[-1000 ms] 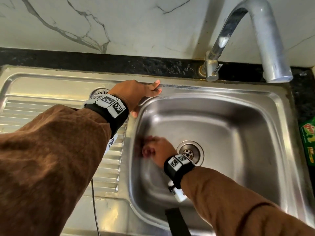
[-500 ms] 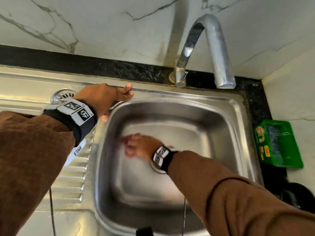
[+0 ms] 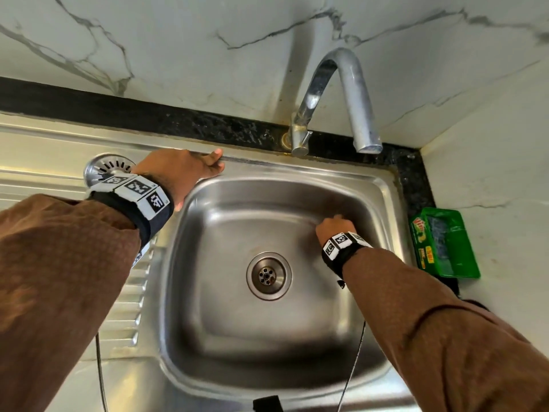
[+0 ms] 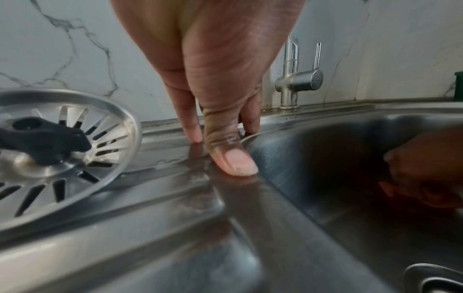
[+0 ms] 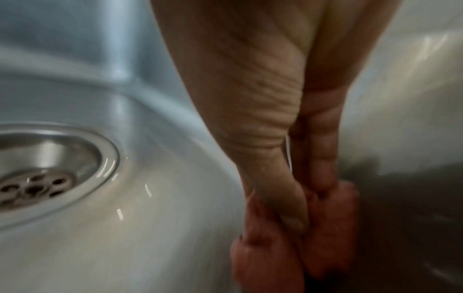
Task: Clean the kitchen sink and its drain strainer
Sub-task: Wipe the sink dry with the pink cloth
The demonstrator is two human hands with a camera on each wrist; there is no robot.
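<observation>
The steel sink basin has its drain uncovered in the middle. The round slotted drain strainer lies on the drainboard left of the basin, black knob up. My left hand rests on the sink's back-left rim with straight fingers and thumb pressing the steel. My right hand is down in the basin, right of and beyond the drain. It grips a reddish scrub pad against the basin floor near the right wall. The pad is blurred.
A curved steel faucet rises behind the basin, its spout over the back right rim. A green soap tray sits on the black counter at the right. The ribbed drainboard lies to the left. Marble wall runs behind.
My right hand has swept with the pad from the basin's left side, past the drain, to the right back part. The left hand stayed on the rim.
</observation>
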